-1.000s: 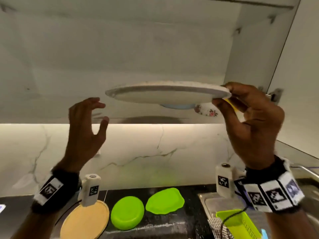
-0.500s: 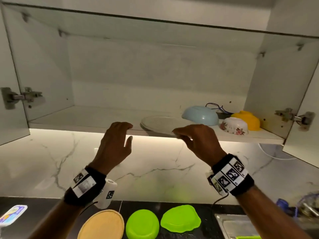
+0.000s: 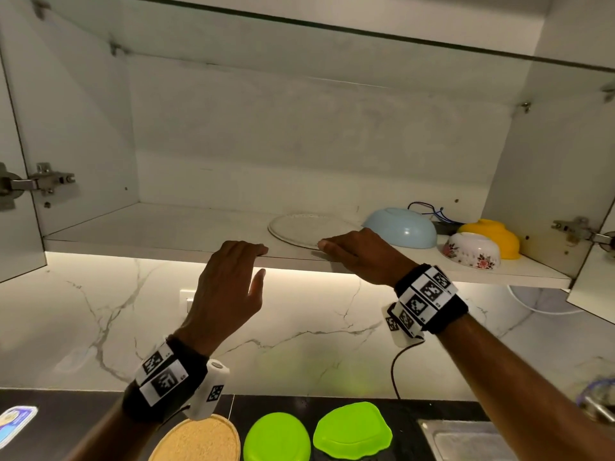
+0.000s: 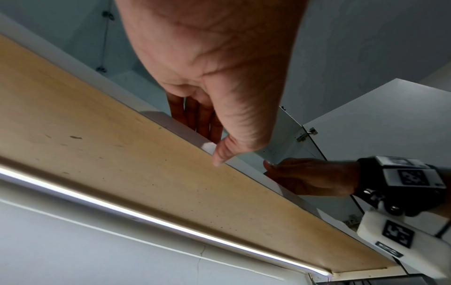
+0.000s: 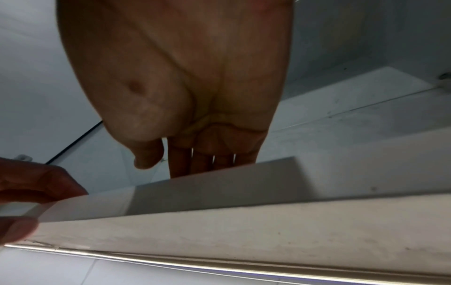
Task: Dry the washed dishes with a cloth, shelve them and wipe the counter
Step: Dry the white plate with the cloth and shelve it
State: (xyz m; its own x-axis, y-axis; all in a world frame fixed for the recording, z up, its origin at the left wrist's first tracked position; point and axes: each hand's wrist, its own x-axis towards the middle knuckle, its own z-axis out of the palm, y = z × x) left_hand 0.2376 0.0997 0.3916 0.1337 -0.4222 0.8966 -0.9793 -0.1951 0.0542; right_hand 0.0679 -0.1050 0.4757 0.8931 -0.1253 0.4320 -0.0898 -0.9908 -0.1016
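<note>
A white plate (image 3: 306, 227) lies flat on the open cupboard's shelf (image 3: 149, 227). My right hand (image 3: 349, 251) rests on the shelf at the plate's near rim, fingers stretched out, holding nothing; in the right wrist view its fingers (image 5: 202, 162) reach over the shelf's front edge. My left hand (image 3: 243, 257) lies further left, its fingers (image 4: 195, 119) on top of the shelf's front edge and the thumb below, empty. A blue bowl (image 3: 401, 227), a floral bowl (image 3: 471, 250) and a yellow bowl (image 3: 496, 237) stand upside down to the right of the plate.
Cupboard doors stand open at the left (image 3: 16, 211) and right (image 3: 592, 277). On the dark counter below are a beige round plate (image 3: 199, 440), two green plates (image 3: 278, 440) (image 3: 352, 432) and the sink (image 3: 466, 440). Wires (image 3: 429, 211) lie behind the bowls.
One second ago my right hand held the white plate up at the cupboard; the plate now lies on the shelf and the hand has let go. My left hand rose to the shelf edge.
</note>
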